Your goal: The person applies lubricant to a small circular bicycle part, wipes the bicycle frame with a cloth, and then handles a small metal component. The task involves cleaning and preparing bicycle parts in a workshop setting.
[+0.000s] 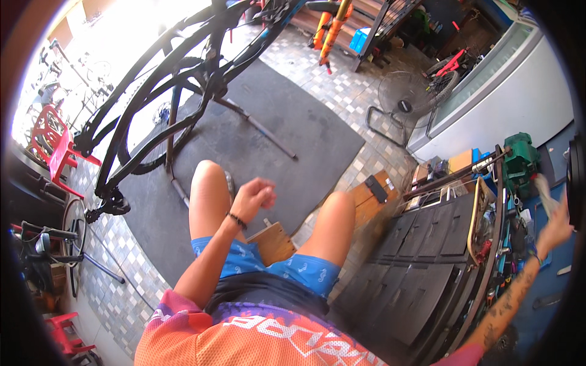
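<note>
My left hand (255, 200), with a dark beaded bracelet on its wrist, is raised between my knees. Its fingers are curled in and slightly blurred; whatever they may hold is hidden. Far to the right, my right hand (554, 230) reaches over the blue-topped workbench (552, 282). A pale, rag-like strip (547, 194) meets its fingers, beside a black round object (575, 183) cut off by the picture's edge. I cannot make out its grip. Behind the strip is a green bench vise (520, 157). A black bicycle frame (210, 79) stands ahead on the left, apart from both hands.
A dark mat (262, 122) lies on the tiled floor under a metal stand leg (259, 129). Dark drawers (427, 235) line my right side. Beyond are a fan (403, 105), a white chest freezer (506, 91) and an orange fork (334, 33). Red chairs (61, 155) are left.
</note>
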`<state>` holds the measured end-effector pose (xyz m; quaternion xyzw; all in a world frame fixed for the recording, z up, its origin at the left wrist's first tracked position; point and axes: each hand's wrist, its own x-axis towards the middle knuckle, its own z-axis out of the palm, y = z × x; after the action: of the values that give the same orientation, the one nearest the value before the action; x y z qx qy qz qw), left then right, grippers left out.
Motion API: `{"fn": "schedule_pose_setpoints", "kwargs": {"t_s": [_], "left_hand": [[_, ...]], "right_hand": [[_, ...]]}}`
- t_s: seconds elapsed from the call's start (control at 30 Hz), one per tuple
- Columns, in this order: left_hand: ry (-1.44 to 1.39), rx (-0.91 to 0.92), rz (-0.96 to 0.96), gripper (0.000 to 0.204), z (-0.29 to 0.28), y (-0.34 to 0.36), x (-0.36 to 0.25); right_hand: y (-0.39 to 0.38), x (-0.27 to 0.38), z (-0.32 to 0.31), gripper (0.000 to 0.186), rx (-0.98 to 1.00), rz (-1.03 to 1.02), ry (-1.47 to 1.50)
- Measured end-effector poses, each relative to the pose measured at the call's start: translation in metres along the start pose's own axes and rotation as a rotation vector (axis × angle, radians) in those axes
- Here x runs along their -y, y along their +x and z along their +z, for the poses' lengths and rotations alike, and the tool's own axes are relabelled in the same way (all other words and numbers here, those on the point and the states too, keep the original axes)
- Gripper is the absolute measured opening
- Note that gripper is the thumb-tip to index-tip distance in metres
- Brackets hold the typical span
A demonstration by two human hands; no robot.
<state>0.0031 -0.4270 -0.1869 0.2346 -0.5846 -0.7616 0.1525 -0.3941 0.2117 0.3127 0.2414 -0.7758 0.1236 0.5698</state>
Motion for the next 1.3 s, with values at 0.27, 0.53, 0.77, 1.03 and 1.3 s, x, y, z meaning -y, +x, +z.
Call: {"fn": "schedule_pose_setpoints", "kwargs": {"t_s": [0.27, 0.53, 0.77, 1.03, 1.3], "left_hand": [[0.064, -0.194, 0.182, 0.023, -0.104, 0.100, -0.035], [0.321, -0.413, 0.058, 0.018, -0.169, 0.164, 0.006], [0.426, -0.304, -0.038, 0.022, -0.186, 0.176, -0.018], [0.730, -0.348, -0.009, 0.026, -0.202, 0.172, -0.012], [0.630, -0.184, -0.035, 0.027, -0.217, 0.180, 0.017]], "right_hand": [[-0.191, 0.615, 0.248, 0.022, 0.662, 0.363, 1.344], [-0.286, 0.843, 0.327, 0.018, 0.526, 0.279, 1.391], [-0.294, 0.866, 0.373, 0.017, 0.554, 0.316, 1.467], [-0.304, 0.864, 0.397, 0.018, 1.715, 1.427, 2.228], [-0.327, 0.837, 0.357, 0.016, 1.292, 1.079, 1.886]]}}
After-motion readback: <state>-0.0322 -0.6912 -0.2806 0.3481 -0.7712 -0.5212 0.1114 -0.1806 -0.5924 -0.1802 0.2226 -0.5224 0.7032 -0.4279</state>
